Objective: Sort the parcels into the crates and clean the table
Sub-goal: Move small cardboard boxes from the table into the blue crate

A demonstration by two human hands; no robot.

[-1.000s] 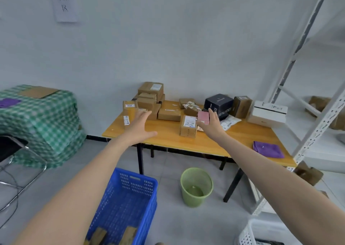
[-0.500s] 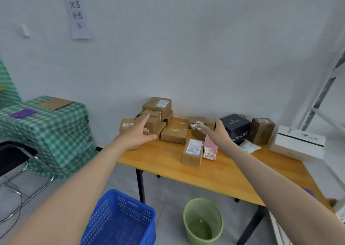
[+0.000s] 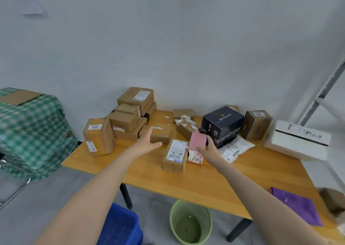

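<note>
Several brown cardboard parcels lie on the orange wooden table [image 3: 205, 181]. My right hand [image 3: 209, 150] holds a pink parcel [image 3: 197, 141], thumb across its front and fingers at its right edge; the parcel leans against an upright labelled brown box [image 3: 175, 156]. My left hand [image 3: 147, 142] is open and empty, fingers stretched out just in front of a flat brown box [image 3: 157, 133]. A stack of brown boxes [image 3: 131, 114] and a tall brown box [image 3: 98, 136] stand to the left. A blue crate [image 3: 119, 226] sits on the floor under my left arm.
A black box [image 3: 222, 125], a white mailer bag [image 3: 233, 149], a brown box [image 3: 256, 124] and a white box [image 3: 298, 142] fill the table's right. A purple cloth [image 3: 296, 209] lies near its front right corner. A green wastebasket [image 3: 190, 224] stands underneath. A green checked cover [image 3: 28, 132] is at left.
My right hand drew back from the torn box to the pink parcel and took hold of it. My left hand shifted right from the stack to the flat brown box.
</note>
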